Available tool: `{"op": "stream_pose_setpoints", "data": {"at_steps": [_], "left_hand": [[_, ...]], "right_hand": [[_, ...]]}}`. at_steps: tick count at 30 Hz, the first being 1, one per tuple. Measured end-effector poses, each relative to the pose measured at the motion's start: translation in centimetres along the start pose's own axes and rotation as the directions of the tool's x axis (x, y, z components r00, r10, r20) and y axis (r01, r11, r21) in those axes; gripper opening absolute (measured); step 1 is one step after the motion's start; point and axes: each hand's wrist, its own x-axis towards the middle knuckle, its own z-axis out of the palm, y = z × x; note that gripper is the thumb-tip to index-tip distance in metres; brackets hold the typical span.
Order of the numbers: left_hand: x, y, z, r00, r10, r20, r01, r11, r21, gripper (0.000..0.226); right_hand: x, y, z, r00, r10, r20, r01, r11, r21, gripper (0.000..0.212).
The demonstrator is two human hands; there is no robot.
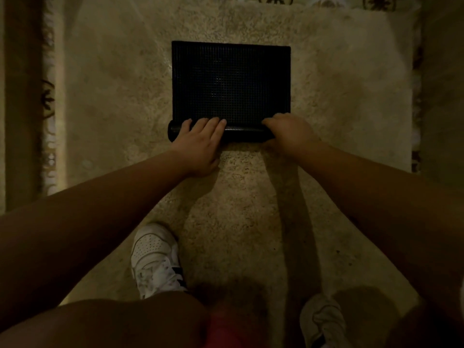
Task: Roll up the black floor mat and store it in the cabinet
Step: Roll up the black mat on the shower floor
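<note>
Hands press the black mat's (231, 84) rolled near edge — left (200, 141) flat-fingered, right (288, 133) curled over it.

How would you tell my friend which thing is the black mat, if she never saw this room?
Look for the big pale shaggy carpet that covers the floor. In its middle lies a flat black rectangular floor mat with a tiny grid texture. Its near edge is curled into a tube, and the left hand and right hand rest on that tube; nothing else on the carpet is black.
</note>
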Motion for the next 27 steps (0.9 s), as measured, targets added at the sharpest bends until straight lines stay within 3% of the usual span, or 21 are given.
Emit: {"op": "stream_pose_setpoints", "data": {"at_steps": [10,15,20,23,27], "left_hand": [[-2.6,1.1,1.9,0.999,-0.017,-0.043,0.015,0.999,-0.034,0.086],[-4.4,1.8,2.8,0.997,0.043,-0.070,-0.039,0.997,0.063,0.084],[-4.3,3.5,2.7,0.997,-0.068,-0.046,0.071,0.995,0.067,0.089],[-3.5,2.6,2.6,0.998,-0.050,-0.026,0.051,0.997,0.059,0.091],[-2.2,1.6,2.3,0.998,-0.055,-0.010,0.055,0.998,0.028,0.093]], "right_hand": [[-0.3,0.1,0.0,0.969,0.033,0.244,-0.091,0.968,0.232,0.048],[0.3,0.0,-0.5,0.949,0.006,0.315,-0.099,0.955,0.280,0.043],[1.6,0.3,-1.1,0.919,-0.008,0.394,-0.120,0.946,0.301,0.053],[1.3,0.6,-0.6,0.941,0.024,0.338,-0.119,0.958,0.263,0.057],[-1.3,0.2,0.8,0.991,0.124,0.041,-0.130,0.959,0.250,0.063]]}}
